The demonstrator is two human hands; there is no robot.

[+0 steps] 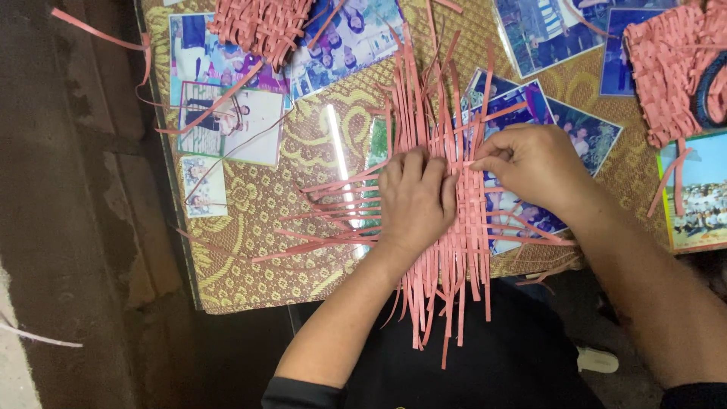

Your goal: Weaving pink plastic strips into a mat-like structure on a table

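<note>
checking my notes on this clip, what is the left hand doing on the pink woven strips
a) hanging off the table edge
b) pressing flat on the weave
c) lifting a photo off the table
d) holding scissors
b: the left hand lies palm down on the pink woven strips, while the right hand pinches a strip beside it.

No packages, labels, signs or screens in view

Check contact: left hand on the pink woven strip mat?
Touching. The head view shows the left hand lying palm down, flat on the pink woven strip mat, fingers spread over the strips with no gap visible.
</note>
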